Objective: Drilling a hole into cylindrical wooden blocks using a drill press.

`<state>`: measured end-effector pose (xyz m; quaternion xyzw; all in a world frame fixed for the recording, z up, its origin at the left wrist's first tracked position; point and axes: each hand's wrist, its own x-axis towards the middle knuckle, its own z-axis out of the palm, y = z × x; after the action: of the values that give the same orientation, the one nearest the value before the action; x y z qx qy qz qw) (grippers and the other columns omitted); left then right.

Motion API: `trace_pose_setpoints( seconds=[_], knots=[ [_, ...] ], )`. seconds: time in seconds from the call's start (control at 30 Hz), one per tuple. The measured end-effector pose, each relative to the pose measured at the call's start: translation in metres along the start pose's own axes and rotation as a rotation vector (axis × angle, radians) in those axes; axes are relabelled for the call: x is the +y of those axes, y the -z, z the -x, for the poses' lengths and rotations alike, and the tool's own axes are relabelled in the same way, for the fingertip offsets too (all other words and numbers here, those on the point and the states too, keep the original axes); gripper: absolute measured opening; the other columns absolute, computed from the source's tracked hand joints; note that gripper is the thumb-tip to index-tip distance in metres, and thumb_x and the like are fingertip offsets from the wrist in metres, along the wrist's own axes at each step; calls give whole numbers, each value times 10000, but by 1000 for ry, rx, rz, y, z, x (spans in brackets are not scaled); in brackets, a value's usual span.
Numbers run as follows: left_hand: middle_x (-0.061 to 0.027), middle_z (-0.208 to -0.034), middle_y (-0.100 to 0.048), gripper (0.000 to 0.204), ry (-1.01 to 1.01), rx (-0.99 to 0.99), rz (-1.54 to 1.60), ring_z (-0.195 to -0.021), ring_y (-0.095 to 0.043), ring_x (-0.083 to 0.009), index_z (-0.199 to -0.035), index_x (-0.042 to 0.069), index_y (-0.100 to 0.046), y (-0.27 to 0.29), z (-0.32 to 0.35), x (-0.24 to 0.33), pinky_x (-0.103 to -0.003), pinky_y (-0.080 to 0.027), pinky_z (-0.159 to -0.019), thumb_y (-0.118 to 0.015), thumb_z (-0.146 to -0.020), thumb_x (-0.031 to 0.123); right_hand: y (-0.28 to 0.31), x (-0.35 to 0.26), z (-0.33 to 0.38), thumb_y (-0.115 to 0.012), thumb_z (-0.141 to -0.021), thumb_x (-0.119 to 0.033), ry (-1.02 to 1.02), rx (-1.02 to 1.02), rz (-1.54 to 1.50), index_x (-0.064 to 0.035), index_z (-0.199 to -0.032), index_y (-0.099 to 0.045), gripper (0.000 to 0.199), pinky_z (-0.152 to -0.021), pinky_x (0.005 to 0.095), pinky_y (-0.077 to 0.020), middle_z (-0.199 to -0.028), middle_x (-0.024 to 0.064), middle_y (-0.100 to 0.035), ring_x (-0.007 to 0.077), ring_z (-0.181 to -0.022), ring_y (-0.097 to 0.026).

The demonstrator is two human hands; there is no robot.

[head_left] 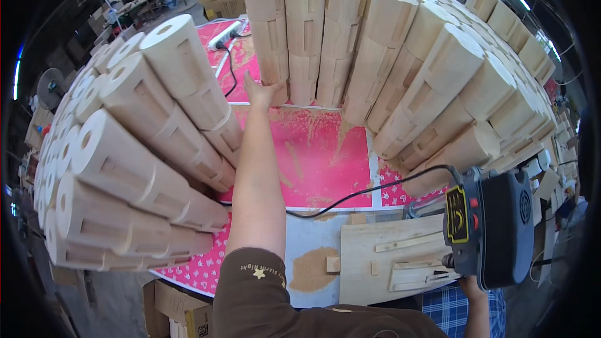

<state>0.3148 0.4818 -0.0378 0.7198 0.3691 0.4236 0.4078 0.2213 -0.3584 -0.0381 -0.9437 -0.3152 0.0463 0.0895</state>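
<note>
My left arm reaches forward across the table. At the far end my left hand (260,92) grips the foot of a column of pale wooden cylinders (265,31), the thumb across the near face and the fingers along its left side. These cylinders have cut rectangular recesses and stand stacked on end. My right hand (474,289) is low at the right, below a dark grey machine (506,228) that looks like a bench drill, with a chuck (447,261) and red buttons. Its fingers are mostly hidden behind the machine.
More cylinder columns (163,131) crowd the left, and others (432,87) curve round the right. A pink board (313,156) with sawdust lies between them. Nearer are a plywood board (369,256) with wood strips and a black cable (350,195). A white power strip (224,36) lies farther back.
</note>
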Motion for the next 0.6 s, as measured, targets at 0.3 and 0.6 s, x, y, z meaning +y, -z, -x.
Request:
trace_pose_setpoints(
  seconds=[0.3,0.6],
  knots=[
    [-171,-1152,-545,851,-118,-324,427,-1050,-560,-258,-1168,-10,-389,-28,-42,-42,-360,-477,-869,-863,-469,95,-2,23,34,-647,-691,32,-146,-12,74,-52,-1003,-599,328,-898,406,-416,-1078,180,-591,376,-1057,-530],
    [-151,-1102,-580,848,-116,-284,304,-1015,-583,-261,-1179,-5,-398,-23,-34,-48,-358,-490,-843,-857,-474,108,6,15,39,-645,-696,19,-218,-30,83,-56,-1022,-598,338,-911,411,-407,-1097,187,-583,377,-1070,-523]
  ],
)
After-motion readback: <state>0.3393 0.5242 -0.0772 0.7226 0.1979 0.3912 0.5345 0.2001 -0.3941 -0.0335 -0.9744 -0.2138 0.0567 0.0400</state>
